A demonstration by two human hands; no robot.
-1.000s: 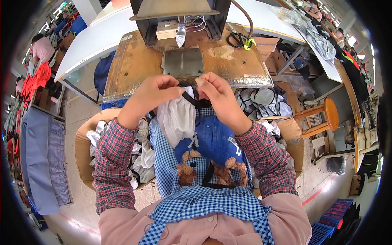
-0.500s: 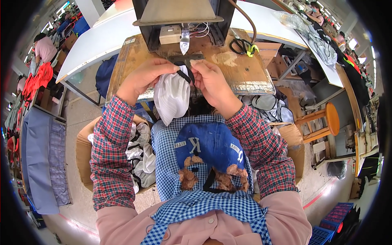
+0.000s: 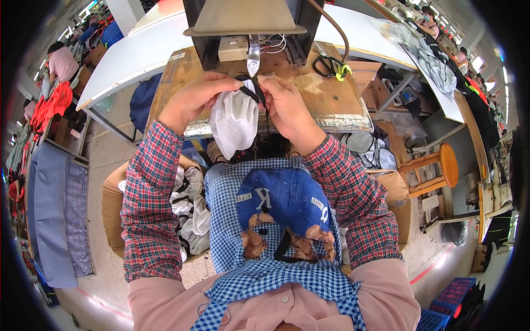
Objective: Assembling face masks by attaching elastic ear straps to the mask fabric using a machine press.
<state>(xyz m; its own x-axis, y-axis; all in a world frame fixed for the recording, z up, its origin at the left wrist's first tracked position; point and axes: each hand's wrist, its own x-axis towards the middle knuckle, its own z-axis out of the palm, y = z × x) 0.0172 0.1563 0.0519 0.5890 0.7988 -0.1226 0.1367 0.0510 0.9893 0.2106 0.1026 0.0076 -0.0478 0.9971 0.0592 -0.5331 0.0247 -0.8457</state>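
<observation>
Your left hand (image 3: 193, 96) and right hand (image 3: 287, 105) both pinch the white cloth piece (image 3: 233, 122) with its black strap (image 3: 251, 91), held just under the machine tip (image 3: 253, 58). Strap not yet fixed, I judge. Finished-looking pieces fill the box (image 3: 113, 204) below your left hand.

Left forearm: enters from the lower left, rises toward the centre, sleeve in red plaid, elbow bent.
Right forearm: enters from the lower right, angled up and inward, same plaid sleeve.
Left hand (image 3: 196, 98): raised, back toward the camera, fingers (image 3: 223, 84) curled inward in a pinch.
Right hand (image 3: 287, 107): level with the left, just beside it, fingers (image 3: 269, 86) closed in a pinch.
Wrists: both bare past the cuffs, bent inward toward each other.
</observation>
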